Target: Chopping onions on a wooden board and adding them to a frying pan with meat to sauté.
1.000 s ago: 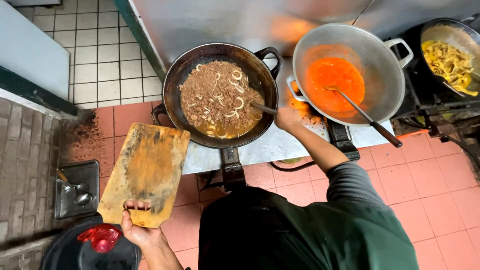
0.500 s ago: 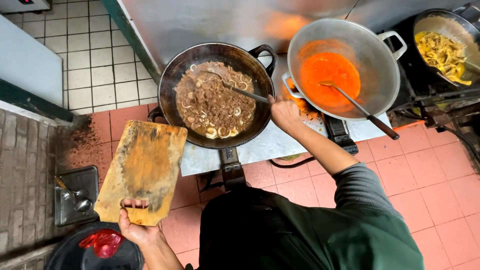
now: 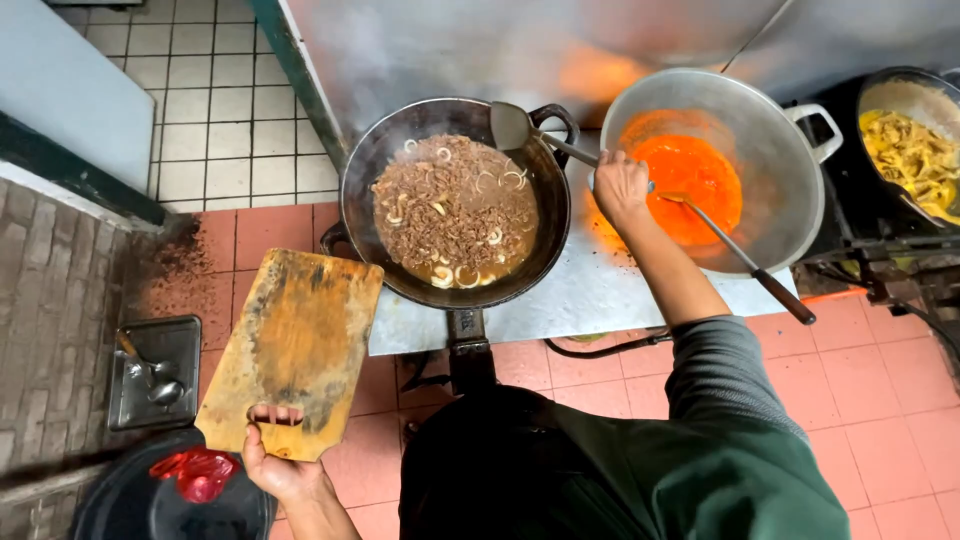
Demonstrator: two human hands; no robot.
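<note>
My left hand (image 3: 277,465) grips a worn wooden cutting board (image 3: 295,349) through its handle slot, holding it flat beside the stove at the lower left. My right hand (image 3: 621,187) holds a metal spatula (image 3: 516,128), its blade lifted over the far rim of a black wok (image 3: 360,180). The wok holds brown minced meat with onion rings (image 3: 455,215) in liquid.
A silver wok (image 3: 790,190) with orange-red sauce and a ladle (image 3: 745,260) stands to the right. A dark pan of yellow food (image 3: 915,155) is at the far right. A black bin with a red bag (image 3: 195,475) and a metal tray (image 3: 155,370) sit on the floor at the left.
My right hand has lifted the spatula out of the meat and raised it over the wok's far rim. The cutting board stays held at the lower left.
</note>
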